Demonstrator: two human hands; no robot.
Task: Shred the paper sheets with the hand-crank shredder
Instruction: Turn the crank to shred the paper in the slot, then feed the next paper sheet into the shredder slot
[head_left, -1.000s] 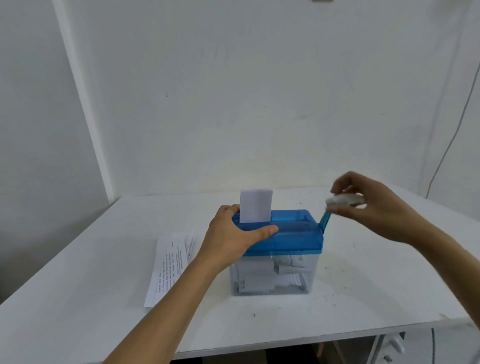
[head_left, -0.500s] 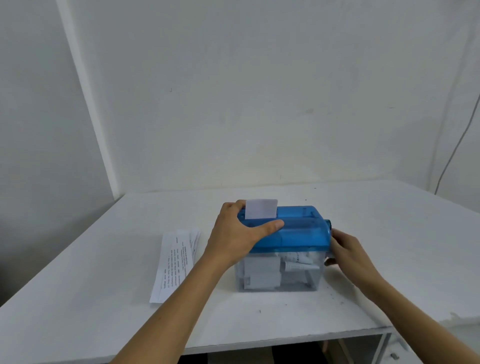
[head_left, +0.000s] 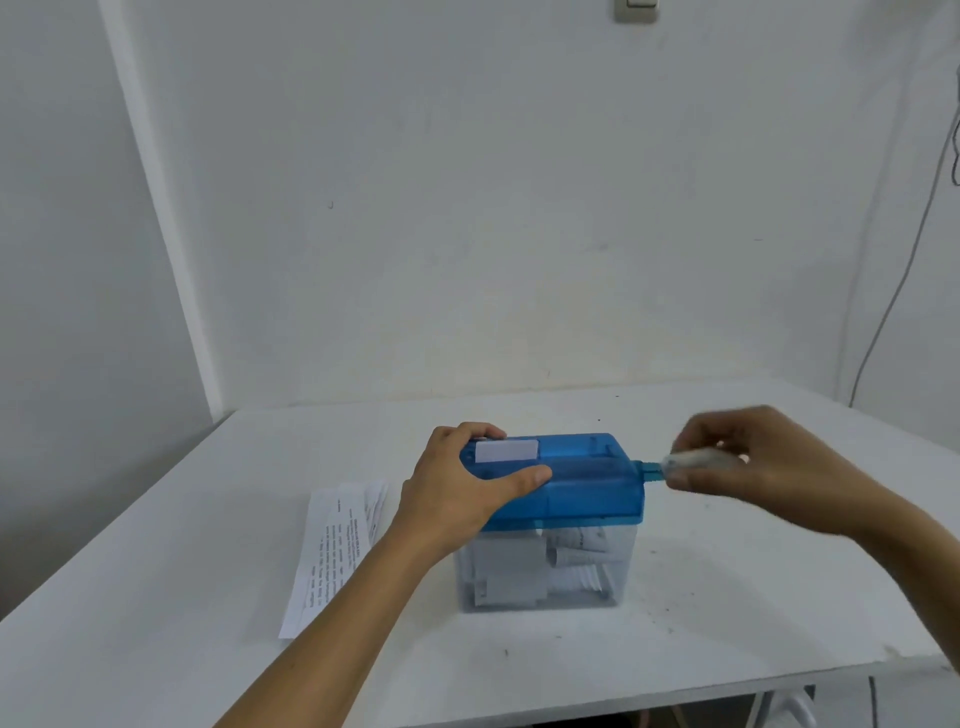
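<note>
I note a stack of printed sheets (head_left: 337, 545) lying flat on the counter (head_left: 182, 597), just left of the shredder (head_left: 587, 483), not yet fed. The left hand (head_left: 457, 493) clamps the blue lid, fingers curled over its far edge and thumb across the top. Risk: the thumb lies close beside the slot, where a short paper strip (head_left: 506, 450) shows. If that hold slackens, I judge the light shredder tips or slides. The clear bin (head_left: 545, 571) looks well filled, so shreds may back up and jam. The right hand (head_left: 769, 467), blurred, pinches the white crank knob (head_left: 691, 461). A slip there stalls the feed.
</note>
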